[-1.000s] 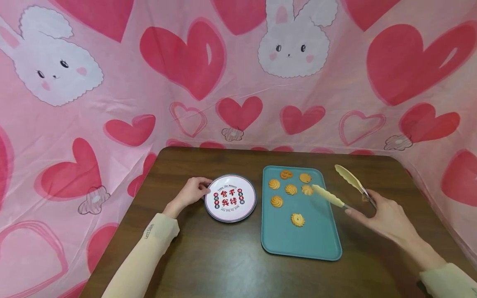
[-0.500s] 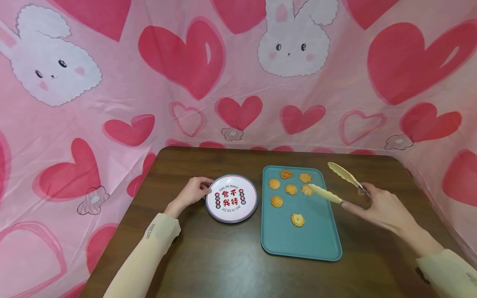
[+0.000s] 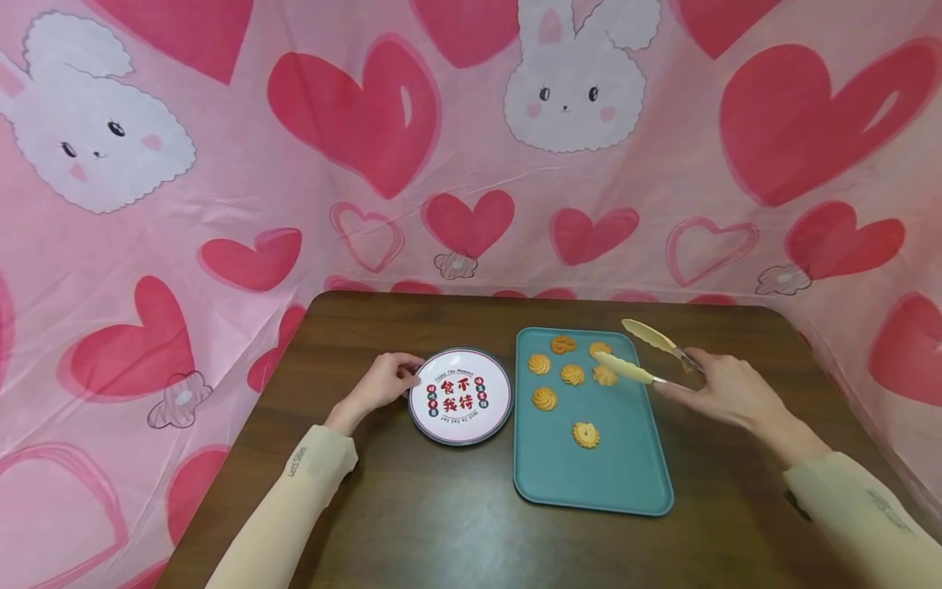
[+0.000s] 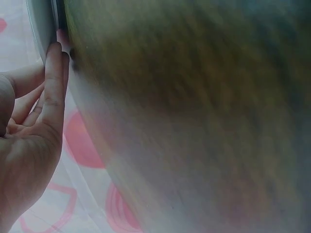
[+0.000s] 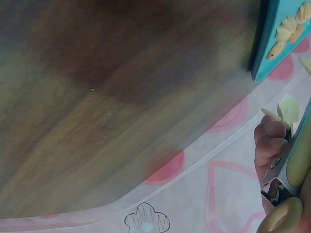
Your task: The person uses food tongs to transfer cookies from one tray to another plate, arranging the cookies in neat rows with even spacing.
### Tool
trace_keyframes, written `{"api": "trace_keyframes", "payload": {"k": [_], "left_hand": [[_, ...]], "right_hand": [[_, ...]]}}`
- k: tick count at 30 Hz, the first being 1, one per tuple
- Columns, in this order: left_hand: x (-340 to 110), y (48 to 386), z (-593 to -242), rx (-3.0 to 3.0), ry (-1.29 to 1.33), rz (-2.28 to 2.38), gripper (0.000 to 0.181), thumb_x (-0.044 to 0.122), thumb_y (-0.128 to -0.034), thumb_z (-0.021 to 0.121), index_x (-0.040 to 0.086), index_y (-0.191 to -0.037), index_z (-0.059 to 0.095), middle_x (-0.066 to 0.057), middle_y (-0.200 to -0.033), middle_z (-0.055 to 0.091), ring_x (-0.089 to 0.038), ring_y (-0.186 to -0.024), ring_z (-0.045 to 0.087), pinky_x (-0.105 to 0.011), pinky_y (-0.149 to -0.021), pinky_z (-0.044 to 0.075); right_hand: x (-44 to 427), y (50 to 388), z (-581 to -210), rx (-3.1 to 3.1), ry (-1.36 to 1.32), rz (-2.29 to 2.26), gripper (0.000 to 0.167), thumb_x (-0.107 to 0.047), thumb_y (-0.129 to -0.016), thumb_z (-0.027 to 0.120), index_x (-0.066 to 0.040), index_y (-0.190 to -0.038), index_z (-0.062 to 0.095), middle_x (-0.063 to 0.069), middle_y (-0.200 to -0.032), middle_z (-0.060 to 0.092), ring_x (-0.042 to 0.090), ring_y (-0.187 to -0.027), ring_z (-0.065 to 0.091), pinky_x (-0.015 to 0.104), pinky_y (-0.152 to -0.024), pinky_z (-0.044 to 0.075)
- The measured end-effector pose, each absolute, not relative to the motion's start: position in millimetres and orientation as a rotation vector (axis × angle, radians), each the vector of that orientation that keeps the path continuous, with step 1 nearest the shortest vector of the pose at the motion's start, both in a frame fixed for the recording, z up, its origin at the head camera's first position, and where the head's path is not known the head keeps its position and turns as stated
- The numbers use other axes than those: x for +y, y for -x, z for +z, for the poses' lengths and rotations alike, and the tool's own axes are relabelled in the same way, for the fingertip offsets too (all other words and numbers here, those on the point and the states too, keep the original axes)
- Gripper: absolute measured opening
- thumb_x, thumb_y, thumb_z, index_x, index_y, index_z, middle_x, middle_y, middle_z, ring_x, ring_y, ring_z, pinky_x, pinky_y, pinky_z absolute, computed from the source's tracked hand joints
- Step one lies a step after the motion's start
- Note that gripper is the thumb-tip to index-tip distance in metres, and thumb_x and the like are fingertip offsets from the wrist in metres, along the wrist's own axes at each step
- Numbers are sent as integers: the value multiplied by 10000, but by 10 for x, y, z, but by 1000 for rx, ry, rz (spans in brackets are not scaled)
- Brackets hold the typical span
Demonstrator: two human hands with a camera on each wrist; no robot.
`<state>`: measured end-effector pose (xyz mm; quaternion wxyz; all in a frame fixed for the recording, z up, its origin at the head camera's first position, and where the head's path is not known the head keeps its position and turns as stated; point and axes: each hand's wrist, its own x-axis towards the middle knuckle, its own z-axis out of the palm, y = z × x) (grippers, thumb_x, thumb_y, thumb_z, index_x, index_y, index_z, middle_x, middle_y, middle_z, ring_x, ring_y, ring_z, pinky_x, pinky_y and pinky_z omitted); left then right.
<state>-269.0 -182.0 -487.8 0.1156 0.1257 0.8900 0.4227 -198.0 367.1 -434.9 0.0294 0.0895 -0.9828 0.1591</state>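
We have the left hand [image 3: 381,380] on the printed plate [image 3: 459,396], fingers clamped on its left rim. Plate lies flat on the desk [image 3: 412,507], left of the baking tray [image 3: 603,483], just beside the tray's left edge; we can't tell if they touch. Right hand [image 3: 736,393] is beyond the tray's right edge, fingers clamped on the metal handles of the tongs [image 3: 625,368]. Tong arms spread: near tip reaches over the tray's right edge, partly covering the round cookie [image 3: 599,348], just beside the scalloped cookie [image 3: 605,376]; contact unclear to us. Far tip is out past the tray's far right corner. Also on the tray: pretzel cookie [image 3: 562,344] by the far edge, three swirl cookies [image 3: 571,374] toward the far left corner, flower-shaped cookie [image 3: 585,434] nearer us, around mid-tray.
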Motion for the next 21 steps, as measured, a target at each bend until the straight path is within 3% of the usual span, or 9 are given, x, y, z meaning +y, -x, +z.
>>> {"api": "trace_keyframes", "payload": {"k": [4,13,17,21], "left_hand": [[-1814,2679,-4882,2608,-373,1242,361,51,-920,702,15,-1275,653,-100,-1027,669,-209,-804,620,-306,-688,587],[-1818,2684,-4880,2612,-377,1246,357,50,-920,703,15,-1272,656,-100,-1026,671,-209,-799,620,-300,-682,586],[-1815,2682,-4882,2609,-367,1254,355,47,-920,702,16,-1271,657,-97,-1017,669,-206,-797,619,-301,-679,584],[-1804,2664,-4876,2598,-358,1258,354,51,-919,705,19,-1268,659,-95,-1013,668,-209,-796,621,-303,-677,585]], "right_hand": [[3662,2087,-4367,-3071,-304,466,889,-682,-850,631,57,-1337,542,217,-1056,696,362,-886,662,607,-768,530],[3685,2308,-4366,-3131,-393,414,887,-710,-844,612,46,-1308,590,98,-928,701,253,-797,636,554,-758,552],[3688,2395,-4364,-3141,-437,418,904,-722,-840,603,49,-1312,597,110,-961,712,240,-819,644,558,-787,549],[3682,2451,-4364,-3147,-454,438,904,-716,-843,607,40,-1337,593,181,-1105,706,256,-892,656,571,-826,534]]}}
